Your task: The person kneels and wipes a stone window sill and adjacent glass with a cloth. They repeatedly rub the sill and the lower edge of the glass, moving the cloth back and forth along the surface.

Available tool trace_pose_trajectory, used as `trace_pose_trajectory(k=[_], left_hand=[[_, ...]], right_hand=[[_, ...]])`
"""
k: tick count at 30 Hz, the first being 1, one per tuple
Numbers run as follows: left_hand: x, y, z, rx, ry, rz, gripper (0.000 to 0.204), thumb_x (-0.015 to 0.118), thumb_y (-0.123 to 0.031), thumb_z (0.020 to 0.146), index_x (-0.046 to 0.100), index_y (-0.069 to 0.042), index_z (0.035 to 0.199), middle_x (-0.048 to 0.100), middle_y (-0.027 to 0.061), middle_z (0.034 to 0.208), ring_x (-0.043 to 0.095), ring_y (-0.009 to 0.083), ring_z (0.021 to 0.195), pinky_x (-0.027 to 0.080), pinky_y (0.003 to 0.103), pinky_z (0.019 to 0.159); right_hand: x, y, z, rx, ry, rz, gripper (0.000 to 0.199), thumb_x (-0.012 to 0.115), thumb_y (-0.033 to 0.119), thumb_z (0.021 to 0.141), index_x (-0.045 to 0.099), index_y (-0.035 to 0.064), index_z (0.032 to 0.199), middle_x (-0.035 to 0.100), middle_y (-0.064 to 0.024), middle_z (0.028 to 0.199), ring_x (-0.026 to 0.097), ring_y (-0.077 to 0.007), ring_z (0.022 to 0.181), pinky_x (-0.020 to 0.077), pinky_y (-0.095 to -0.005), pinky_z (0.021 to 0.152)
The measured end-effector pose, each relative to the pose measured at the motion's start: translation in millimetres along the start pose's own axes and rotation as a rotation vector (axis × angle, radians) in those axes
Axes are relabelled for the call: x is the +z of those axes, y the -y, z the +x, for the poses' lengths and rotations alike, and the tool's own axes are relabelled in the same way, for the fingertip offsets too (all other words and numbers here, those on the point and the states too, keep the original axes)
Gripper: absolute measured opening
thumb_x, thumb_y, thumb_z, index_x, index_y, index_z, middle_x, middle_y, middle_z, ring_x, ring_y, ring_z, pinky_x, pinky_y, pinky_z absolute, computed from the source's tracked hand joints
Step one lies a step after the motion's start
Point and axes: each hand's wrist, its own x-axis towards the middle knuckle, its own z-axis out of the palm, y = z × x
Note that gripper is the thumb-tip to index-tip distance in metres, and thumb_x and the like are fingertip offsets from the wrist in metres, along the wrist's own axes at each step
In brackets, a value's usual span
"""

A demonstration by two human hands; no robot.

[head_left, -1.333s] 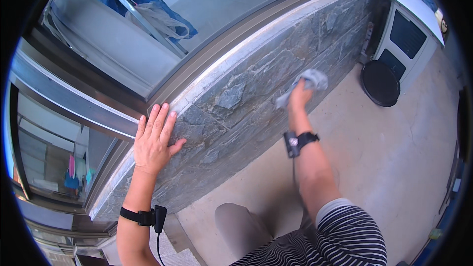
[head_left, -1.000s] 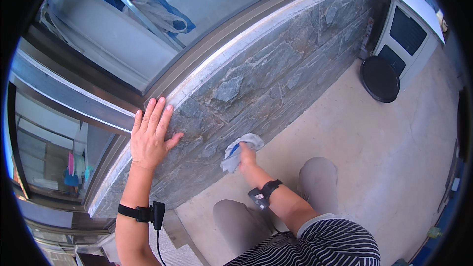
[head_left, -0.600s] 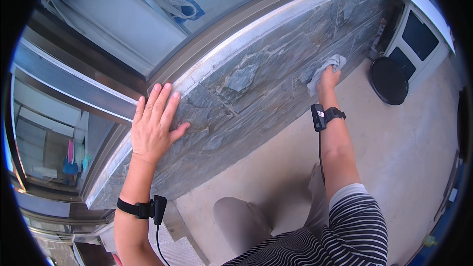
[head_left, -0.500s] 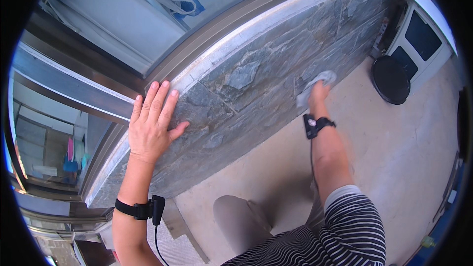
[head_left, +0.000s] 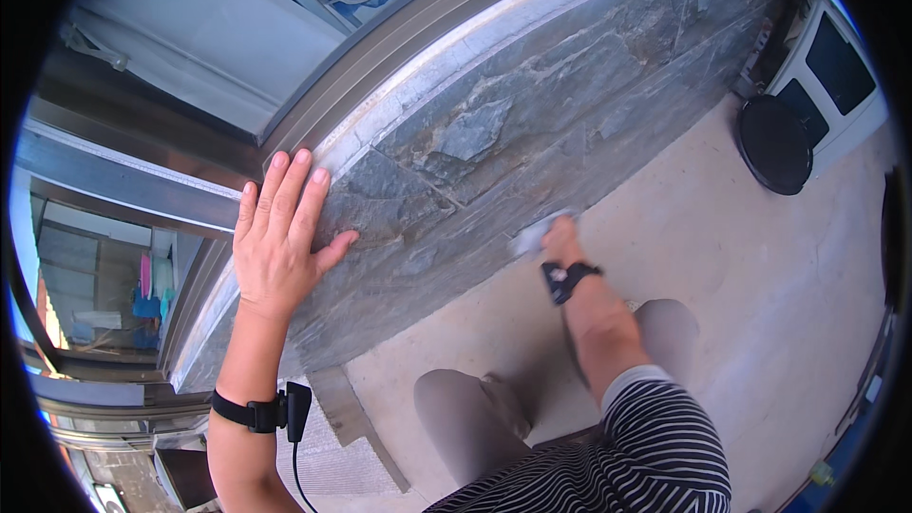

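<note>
My left hand (head_left: 277, 245) lies flat with its fingers spread, the tips resting on the light ledge (head_left: 372, 129) along the window frame's corner. A grey textured stone wall (head_left: 475, 171) slopes down from that ledge. Low on this wall, close to the floor, my right hand (head_left: 562, 241) grips a pale cloth (head_left: 534, 234) and presses it to the stone. Hand and cloth are blurred by motion, and part of the cloth is hidden behind the fingers. A black strap with a small device sits on each forearm.
A round black stool top (head_left: 775, 144) stands at the right, by a white cabinet with dark panels (head_left: 841, 65). Sliding window frames (head_left: 142, 185) run along the left. A light textured mat (head_left: 332, 451) lies on the beige floor (head_left: 750, 304), beside my knees.
My right hand has swept the cloth left and nearer to me, down along the stone wall. My left hand keeps its place on the ledge while the view shifts slightly.
</note>
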Motion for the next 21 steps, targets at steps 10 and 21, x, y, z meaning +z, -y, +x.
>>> trace_pose_trajectory(k=[10,21], left_hand=[[6,0,-1,0.024,-0.031,0.037,0.08,0.072,-0.055,0.085,0.047,-0.011,0.146,0.052,0.0134,0.15,0.046,0.033,0.142,0.031,0.048,0.117],[2,-1,-1,-0.033,-0.001,0.037,0.07,0.07,-0.054,0.086,0.053,-0.018,0.143,0.056,0.0075,0.147,0.047,0.0259,0.142,0.026,0.04,0.121]], right_hand=[[-15,151,50,-0.449,-0.304,-0.209,0.068,0.056,0.034,0.097,0.034,-0.0033,0.15,0.043,-0.0152,0.154,0.049,-0.0293,0.133,0.0396,-0.0455,0.11],[-43,-211,-21,0.453,-0.136,-0.107,0.045,0.04,0.041,0.101,0.058,0.0148,0.133,0.058,-0.007,0.139,0.051,-0.0295,0.131,0.0383,-0.058,0.112]])
